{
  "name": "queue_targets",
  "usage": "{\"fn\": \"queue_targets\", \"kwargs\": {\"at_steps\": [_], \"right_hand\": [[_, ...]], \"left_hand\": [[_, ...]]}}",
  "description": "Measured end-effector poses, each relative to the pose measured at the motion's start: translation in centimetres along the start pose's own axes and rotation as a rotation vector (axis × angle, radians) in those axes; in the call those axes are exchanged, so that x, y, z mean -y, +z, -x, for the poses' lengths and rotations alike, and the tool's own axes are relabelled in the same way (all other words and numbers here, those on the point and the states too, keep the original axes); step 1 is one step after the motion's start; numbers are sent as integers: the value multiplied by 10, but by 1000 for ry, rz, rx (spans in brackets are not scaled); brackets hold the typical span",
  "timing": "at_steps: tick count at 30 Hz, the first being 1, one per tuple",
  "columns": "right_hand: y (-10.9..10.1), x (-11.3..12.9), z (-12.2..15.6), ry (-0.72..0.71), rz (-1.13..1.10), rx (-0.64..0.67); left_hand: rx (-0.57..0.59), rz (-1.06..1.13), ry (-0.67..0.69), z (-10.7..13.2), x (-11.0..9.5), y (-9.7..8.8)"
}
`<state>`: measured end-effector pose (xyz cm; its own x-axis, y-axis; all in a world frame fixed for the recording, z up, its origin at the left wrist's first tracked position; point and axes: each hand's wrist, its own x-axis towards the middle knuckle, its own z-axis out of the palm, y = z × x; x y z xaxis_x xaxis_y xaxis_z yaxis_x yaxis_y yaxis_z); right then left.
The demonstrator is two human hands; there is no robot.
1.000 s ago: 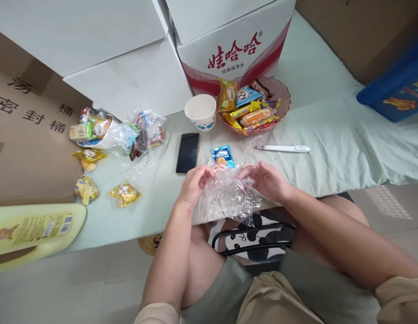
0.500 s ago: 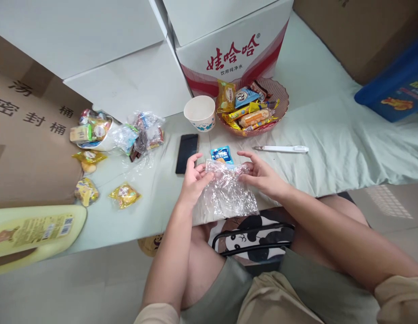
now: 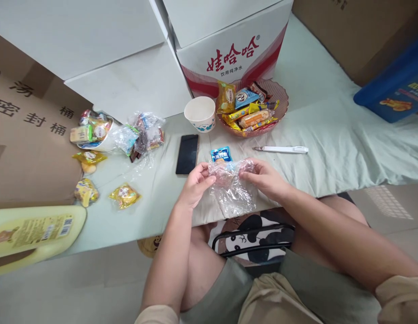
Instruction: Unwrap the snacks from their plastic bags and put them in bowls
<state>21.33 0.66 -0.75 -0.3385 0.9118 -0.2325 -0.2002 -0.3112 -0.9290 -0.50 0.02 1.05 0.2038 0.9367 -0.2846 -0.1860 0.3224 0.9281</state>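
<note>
A seated person's two hands are stretching a crinkled, clear plastic bag between them above the near edge of a cloth-covered table. The left hand is pinching one side between thumb and fingers; the right hand is gripping the other. Beyond the bag, a blue packet is lying between a dark phone and a white-handled knife; farther back, a pink bowl is holding wrapped snacks.
</note>
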Motion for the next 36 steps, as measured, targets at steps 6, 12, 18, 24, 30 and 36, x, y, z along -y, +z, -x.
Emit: {"fn": "queue_targets", "kwargs": {"at_steps": [6, 12, 18, 24, 30, 36], "right_hand": [[2, 3, 2, 33, 6, -4], [2, -1, 3, 120, 26, 103], [2, -2, 3, 115, 45, 98], [2, 1, 4, 83, 107, 123], [2, 0, 4, 54, 158, 166], [2, -3, 2, 5, 199, 225]], "left_hand": [[-18, -77, -18, 0, 3, -2], [-4, -135, -53, 0, 4, -1], [13, -163, -67, -1, 7, -4], [35, -192, -57, -3, 9, -6], [40, -274, -36, -3, 9, -1], [54, -386, -9, -4, 14, 3]]}}
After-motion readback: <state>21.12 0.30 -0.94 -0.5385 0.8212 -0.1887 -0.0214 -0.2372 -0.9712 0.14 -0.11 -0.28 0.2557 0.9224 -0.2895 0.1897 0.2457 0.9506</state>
